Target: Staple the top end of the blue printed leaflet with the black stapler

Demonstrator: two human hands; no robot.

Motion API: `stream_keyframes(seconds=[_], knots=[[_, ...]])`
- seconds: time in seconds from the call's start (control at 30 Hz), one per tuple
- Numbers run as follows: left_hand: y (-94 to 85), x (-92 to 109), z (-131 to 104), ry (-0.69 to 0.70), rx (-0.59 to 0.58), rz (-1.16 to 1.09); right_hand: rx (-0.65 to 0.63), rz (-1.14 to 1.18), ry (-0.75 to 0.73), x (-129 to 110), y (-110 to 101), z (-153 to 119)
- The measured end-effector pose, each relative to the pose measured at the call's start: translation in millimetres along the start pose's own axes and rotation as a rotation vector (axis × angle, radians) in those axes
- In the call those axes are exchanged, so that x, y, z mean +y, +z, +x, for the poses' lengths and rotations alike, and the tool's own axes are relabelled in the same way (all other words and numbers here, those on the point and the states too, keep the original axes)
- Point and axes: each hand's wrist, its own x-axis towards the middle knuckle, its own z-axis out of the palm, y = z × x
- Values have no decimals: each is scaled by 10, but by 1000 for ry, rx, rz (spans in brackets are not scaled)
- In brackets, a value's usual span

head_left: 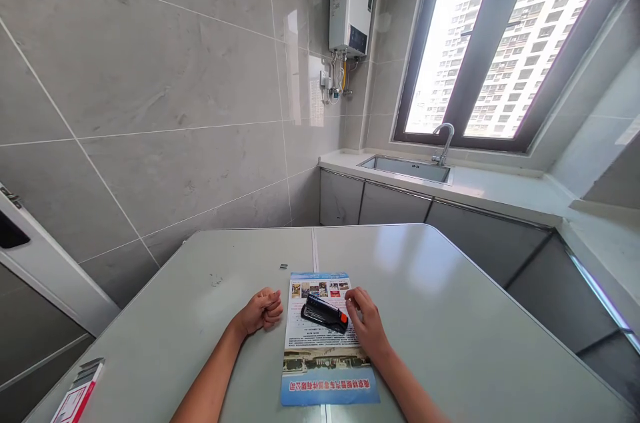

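Note:
A black stapler [325, 314] with a red part at its right end lies at a slant on a printed leaflet [330, 390]. The leaflet shows small photos, text and a blue band, upside down to me. My left hand [261, 311] rests on the table just left of the leaflet, closed in a loose fist, with nothing showing in it. Over the leaflet's right edge is my right hand [367, 324], its fingers loosely bent and partly apart, holding nothing. Its fingertips are close beside the stapler's red end; whether they touch it I cannot tell.
A short strip of staples [283, 266] lies beyond the leaflet on the light table [450, 330]. Dark specks [216, 280] are scattered left of it. A red-and-white box [77, 396] stands at the near left edge. Past the table are a counter [493, 190] and a sink [405, 168].

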Motion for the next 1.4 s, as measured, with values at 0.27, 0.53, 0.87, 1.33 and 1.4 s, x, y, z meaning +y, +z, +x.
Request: stream_keyframes(seconds=[0.27,0.53,0.87,1.33,1.4], knots=[[-64,-51,-3,-109,-79,18,-274,-11,-15,-203,84,-96],[-120,-89,-33,-50,-102,27,-211,-11,33,-126,117,-100],[-194,-149,-32,-28,-132,58,-208,71,53,-103,135,-88],[-227,-183,-27,-34,-155,77,-8,13,-26,-148,-37,2],[-226,-183,-24,-33,-155,80,81,-18,-32,-126,-69,2]])
